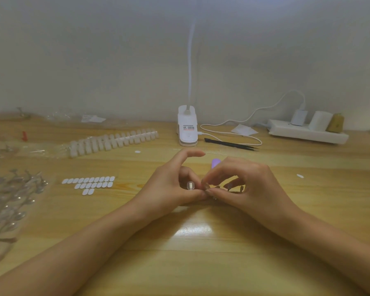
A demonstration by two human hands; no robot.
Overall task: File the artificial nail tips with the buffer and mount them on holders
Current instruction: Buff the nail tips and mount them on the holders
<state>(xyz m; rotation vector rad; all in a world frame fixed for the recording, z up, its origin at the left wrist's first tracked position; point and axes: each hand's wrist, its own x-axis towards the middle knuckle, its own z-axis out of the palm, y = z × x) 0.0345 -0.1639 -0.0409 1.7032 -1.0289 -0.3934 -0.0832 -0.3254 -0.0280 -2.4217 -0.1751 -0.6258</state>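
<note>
Over the wooden desk (201,263), in front of the clip lamp (187,127), two hands meet. Bagged holders (15,189) lie far left of the lamp, the strip of tips (113,142) just left of it, and the purple buffer (215,163) in front and a shade right (half hidden). The left hand (169,189) curls round one clear nail tip (190,185), forefinger lifted free. The right hand (250,186) pinches its fingers (205,185) tight on a small piece at the tip's edge, too small to name. Mounting looks under way: a steady, centred press, with the tip gripped by its sides, should seat it straight.
</note>
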